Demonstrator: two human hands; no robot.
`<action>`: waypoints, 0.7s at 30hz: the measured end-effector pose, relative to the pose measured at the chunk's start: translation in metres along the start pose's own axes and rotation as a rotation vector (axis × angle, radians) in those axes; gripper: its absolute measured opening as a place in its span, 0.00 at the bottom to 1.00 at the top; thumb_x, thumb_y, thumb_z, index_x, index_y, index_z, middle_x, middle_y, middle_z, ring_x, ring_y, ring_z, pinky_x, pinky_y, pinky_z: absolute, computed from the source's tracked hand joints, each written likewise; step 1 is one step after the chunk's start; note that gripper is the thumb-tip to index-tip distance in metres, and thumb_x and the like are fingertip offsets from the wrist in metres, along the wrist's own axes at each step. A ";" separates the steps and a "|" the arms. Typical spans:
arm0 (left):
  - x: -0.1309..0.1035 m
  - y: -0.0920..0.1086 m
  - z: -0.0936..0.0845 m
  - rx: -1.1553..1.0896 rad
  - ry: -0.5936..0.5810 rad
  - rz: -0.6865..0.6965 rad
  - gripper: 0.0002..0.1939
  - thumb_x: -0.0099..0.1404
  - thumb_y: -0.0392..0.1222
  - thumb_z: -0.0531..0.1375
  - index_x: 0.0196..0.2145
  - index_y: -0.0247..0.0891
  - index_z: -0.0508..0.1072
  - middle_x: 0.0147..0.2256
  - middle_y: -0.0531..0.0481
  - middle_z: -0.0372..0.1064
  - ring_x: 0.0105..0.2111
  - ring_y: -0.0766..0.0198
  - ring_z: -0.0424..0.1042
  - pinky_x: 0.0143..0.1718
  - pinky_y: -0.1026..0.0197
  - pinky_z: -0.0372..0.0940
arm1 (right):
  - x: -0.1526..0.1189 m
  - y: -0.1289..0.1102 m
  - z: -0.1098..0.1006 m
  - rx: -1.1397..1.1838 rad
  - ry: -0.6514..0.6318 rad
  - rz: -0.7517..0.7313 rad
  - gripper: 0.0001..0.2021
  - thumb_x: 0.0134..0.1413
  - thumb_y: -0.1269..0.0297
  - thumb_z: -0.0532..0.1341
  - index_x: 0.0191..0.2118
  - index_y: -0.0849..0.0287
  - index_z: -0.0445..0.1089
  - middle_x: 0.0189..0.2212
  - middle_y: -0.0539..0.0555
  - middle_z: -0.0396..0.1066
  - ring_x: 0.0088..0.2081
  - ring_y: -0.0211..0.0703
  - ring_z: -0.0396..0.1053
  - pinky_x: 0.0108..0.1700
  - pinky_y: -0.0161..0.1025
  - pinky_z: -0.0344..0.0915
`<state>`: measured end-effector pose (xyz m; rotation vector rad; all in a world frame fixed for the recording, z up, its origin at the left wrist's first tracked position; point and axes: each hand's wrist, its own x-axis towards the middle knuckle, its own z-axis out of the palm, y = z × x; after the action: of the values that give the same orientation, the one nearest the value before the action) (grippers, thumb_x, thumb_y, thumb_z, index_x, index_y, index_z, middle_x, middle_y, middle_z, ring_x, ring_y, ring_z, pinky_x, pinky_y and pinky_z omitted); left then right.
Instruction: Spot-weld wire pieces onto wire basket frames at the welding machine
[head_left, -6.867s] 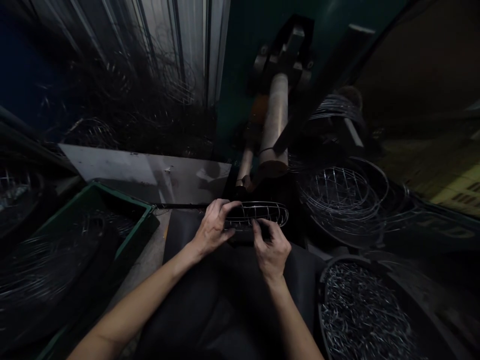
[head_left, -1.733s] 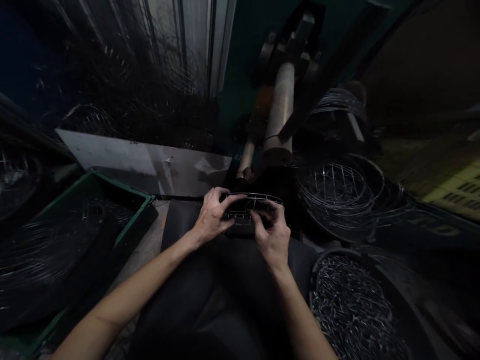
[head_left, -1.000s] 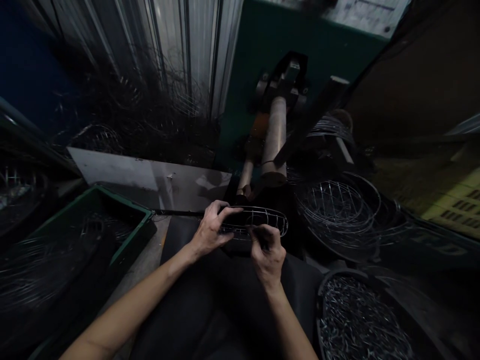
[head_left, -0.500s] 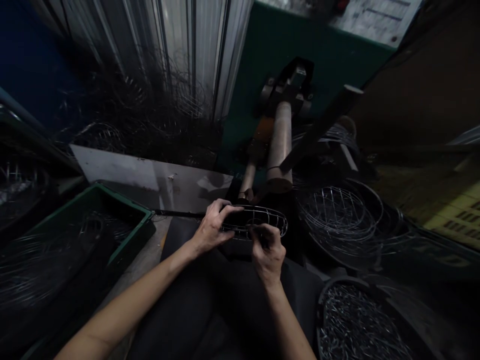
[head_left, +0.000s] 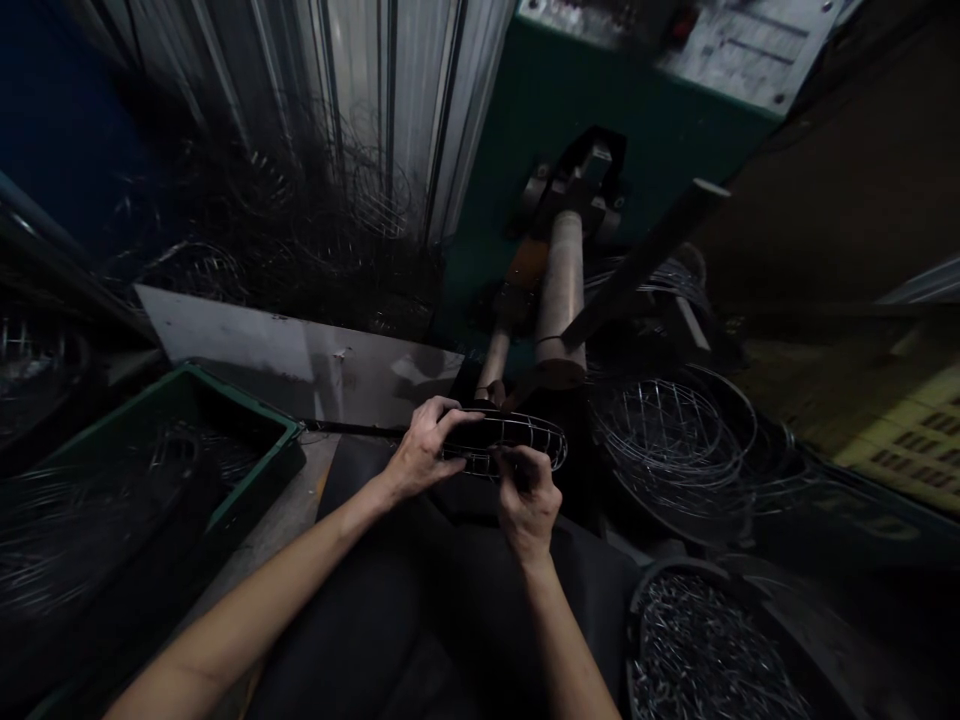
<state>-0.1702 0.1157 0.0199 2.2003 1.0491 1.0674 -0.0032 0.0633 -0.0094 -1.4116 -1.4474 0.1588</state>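
Fingers of my left hand [head_left: 420, 450] clamp wire frame [head_left: 530, 430] at its left end, near metal cylinder [head_left: 562, 290]; my right hand [head_left: 531, 505] pinches the nearer rim. Uneven squeeze could bend it.

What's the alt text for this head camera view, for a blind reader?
A person's left hand grips a rounded wire frame while the right hand touches its near side. Beyond stands a green machine with a metal cylinder; a green bin lies left, a tub of small metal pieces right.
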 end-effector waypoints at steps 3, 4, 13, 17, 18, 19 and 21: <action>0.006 -0.002 -0.001 0.007 0.004 0.006 0.29 0.50 0.30 0.61 0.51 0.43 0.64 0.46 0.46 0.57 0.49 0.54 0.61 0.51 0.50 0.59 | 0.005 0.003 0.003 0.025 0.000 -0.010 0.05 0.54 0.64 0.60 0.37 0.56 0.65 0.31 0.50 0.74 0.33 0.38 0.72 0.36 0.35 0.67; 0.007 -0.002 0.000 0.011 0.003 0.011 0.29 0.49 0.30 0.61 0.50 0.43 0.65 0.45 0.46 0.57 0.49 0.54 0.61 0.51 0.50 0.60 | 0.006 0.004 0.003 0.035 0.000 -0.014 0.05 0.54 0.64 0.60 0.37 0.56 0.65 0.31 0.50 0.74 0.33 0.38 0.72 0.37 0.35 0.67; 0.014 -0.009 0.005 0.022 0.007 0.031 0.29 0.49 0.30 0.62 0.50 0.42 0.65 0.45 0.46 0.58 0.49 0.54 0.61 0.51 0.50 0.59 | 0.008 0.018 0.009 0.068 0.019 0.002 0.06 0.54 0.64 0.60 0.37 0.56 0.65 0.32 0.50 0.74 0.34 0.39 0.73 0.38 0.36 0.67; 0.017 -0.015 0.007 0.036 0.010 0.049 0.29 0.49 0.30 0.62 0.50 0.42 0.65 0.45 0.46 0.58 0.49 0.54 0.61 0.52 0.49 0.59 | 0.011 0.020 0.011 0.065 0.025 -0.022 0.05 0.54 0.65 0.60 0.38 0.56 0.65 0.32 0.51 0.74 0.34 0.38 0.73 0.39 0.36 0.67; 0.017 -0.016 0.007 0.038 0.009 0.055 0.29 0.49 0.31 0.62 0.51 0.42 0.65 0.45 0.46 0.58 0.49 0.54 0.61 0.52 0.49 0.59 | 0.012 0.021 0.011 0.062 0.027 -0.029 0.05 0.54 0.65 0.60 0.38 0.56 0.65 0.32 0.50 0.74 0.34 0.38 0.73 0.39 0.36 0.67; 0.017 -0.018 0.007 0.038 0.006 0.060 0.29 0.49 0.31 0.62 0.51 0.41 0.65 0.45 0.45 0.58 0.49 0.53 0.61 0.52 0.49 0.58 | 0.012 0.022 0.012 0.057 0.029 -0.034 0.05 0.54 0.65 0.60 0.38 0.56 0.65 0.32 0.50 0.74 0.34 0.38 0.72 0.38 0.36 0.67; 0.017 -0.021 0.007 0.036 -0.002 0.062 0.30 0.49 0.31 0.62 0.51 0.42 0.65 0.45 0.45 0.58 0.50 0.53 0.61 0.52 0.49 0.58 | 0.011 0.023 0.013 0.048 0.031 -0.032 0.05 0.54 0.64 0.60 0.37 0.56 0.65 0.31 0.50 0.74 0.33 0.38 0.72 0.37 0.36 0.67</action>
<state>-0.1666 0.1413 0.0097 2.2760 1.0122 1.0807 0.0052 0.0855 -0.0247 -1.3460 -1.4311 0.1499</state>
